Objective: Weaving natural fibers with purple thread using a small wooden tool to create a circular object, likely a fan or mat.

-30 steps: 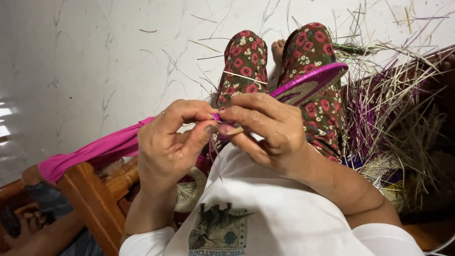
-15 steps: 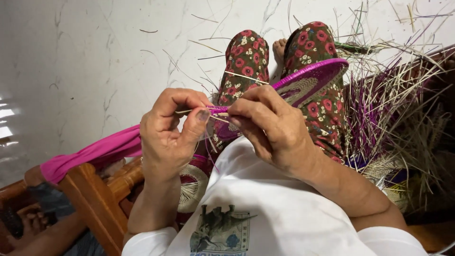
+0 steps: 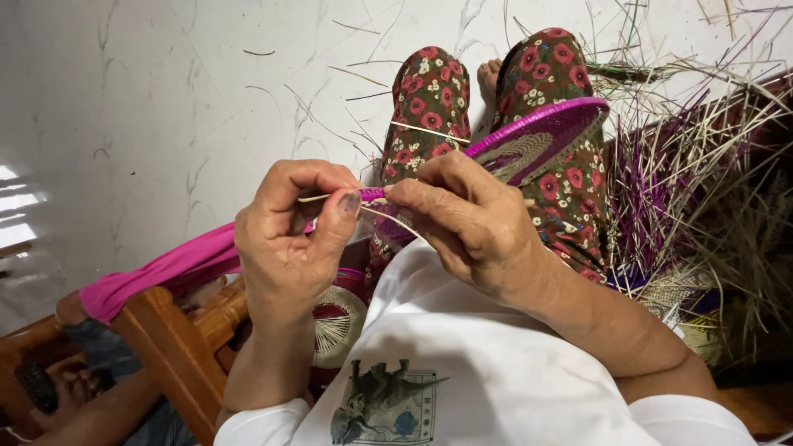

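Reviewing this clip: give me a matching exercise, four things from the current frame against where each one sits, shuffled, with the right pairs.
Things:
1. woven disc
2. pink cloth
3. bundle of straw strips
4. loose straw strand

Places:
A. draped over the wooden chair arm
B. alone on the white marble floor
C. resting on the floral-trousered legs, its near edge pinched by the left hand and right hand
D. heaped at the person's right side

Pairs: 1-C, 2-A, 3-D, 4-B
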